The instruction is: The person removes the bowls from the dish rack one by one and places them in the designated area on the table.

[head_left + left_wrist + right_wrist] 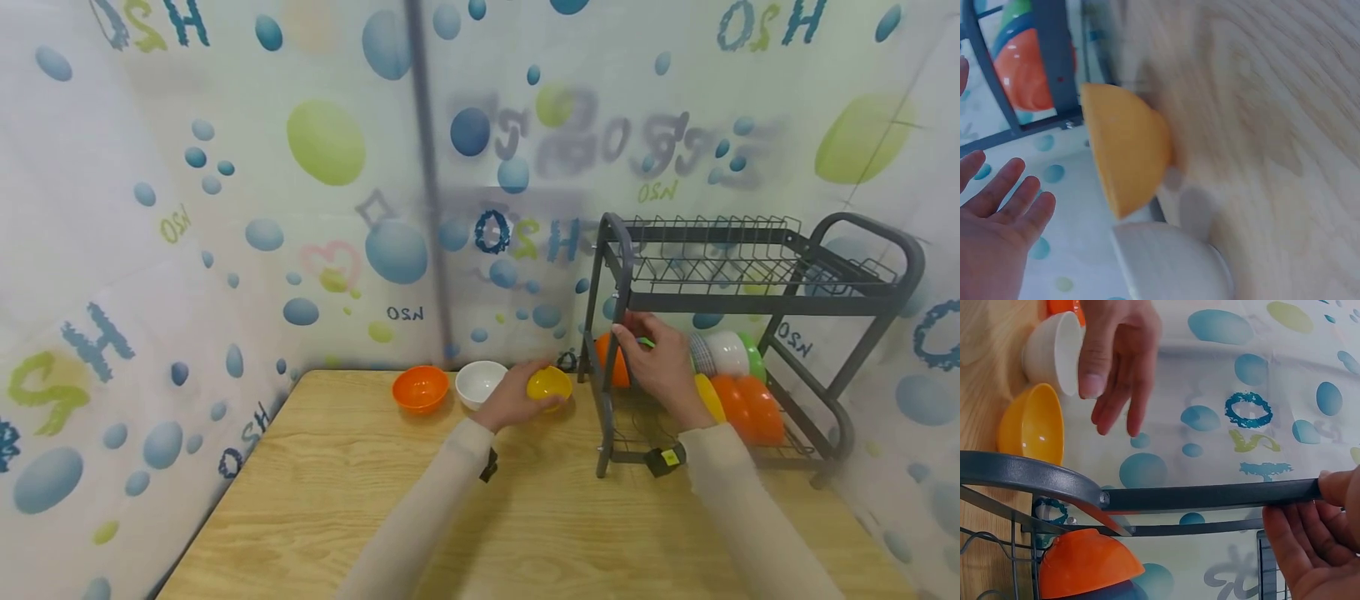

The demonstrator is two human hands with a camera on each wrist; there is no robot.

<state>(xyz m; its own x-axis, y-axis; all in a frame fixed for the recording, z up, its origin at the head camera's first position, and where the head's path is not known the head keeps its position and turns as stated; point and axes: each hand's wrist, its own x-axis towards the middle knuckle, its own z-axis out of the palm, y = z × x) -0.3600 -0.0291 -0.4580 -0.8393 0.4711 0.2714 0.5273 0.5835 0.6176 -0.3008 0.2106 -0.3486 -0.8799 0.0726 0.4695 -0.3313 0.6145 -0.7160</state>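
Observation:
My left hand (517, 396) hovers with extended fingers, overlapping a yellow bowl (550, 383) in the head view. The left wrist view shows those fingers apart from the bowl's rim, with nothing in them. Beside the yellow bowl stands a white bowl (477, 383), then an orange bowl (421, 390). My right hand (660, 362) is at the left post of a dark two-tier dish rack (757, 304). In the right wrist view its thumb and fingers (1291, 540) grip opposite sides of that post. Another orange bowl (1088, 565) sits inside the rack by the post.
On the rack's lower tier stand several more bowls, among them a white one (726, 354) and orange ones (750, 408). The upper tier (712, 267) is a wire grid. A patterned curtain (300, 208) hangs behind the wooden table (300, 500).

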